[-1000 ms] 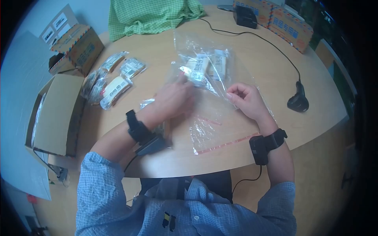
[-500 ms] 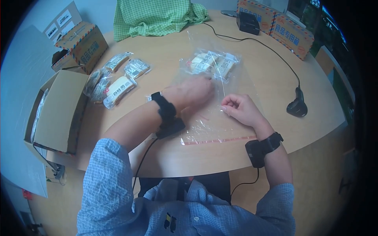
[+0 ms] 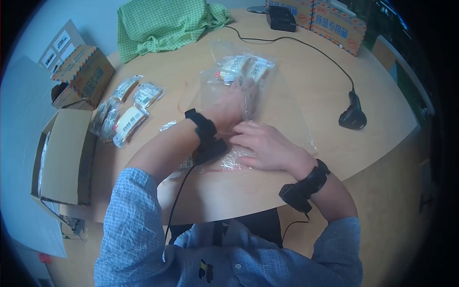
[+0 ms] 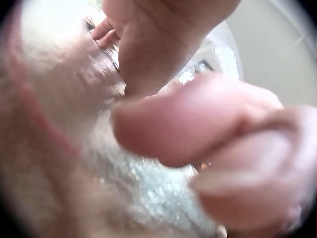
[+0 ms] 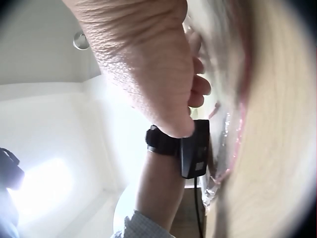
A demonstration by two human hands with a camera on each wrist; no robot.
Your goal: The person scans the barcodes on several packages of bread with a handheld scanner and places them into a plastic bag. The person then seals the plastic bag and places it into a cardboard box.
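A clear bag [image 3: 279, 112] with a red strip lies flat, two wrapped bread packs [image 3: 233, 66] at its far end. My left hand [image 3: 232, 104] reaches across it, fingers extended beside the packs and clear film over them. Whether it is inside the bag I cannot tell. Close to the left wrist, my right hand [image 3: 270, 147] rests on the bag's near part, fingers spread. The left wrist view has my left hand [image 4: 158, 44] on top and right-hand fingers [image 4: 198, 119] in front. In the right wrist view my right hand [image 5: 148, 64] is over film.
Several wrapped packs [image 3: 130, 125] lie at the left, beside an open carton [image 3: 67, 158] and a patterned box [image 3: 93, 79]. Another pack is partly hidden under my left forearm. A green checked cloth [image 3: 167, 26] is at the back, a corded scanner [image 3: 353, 115] at the right.
My right hand has shifted left and spread its fingers over the bag. My left hand has moved over the bag toward the packs. The head view has shifted.
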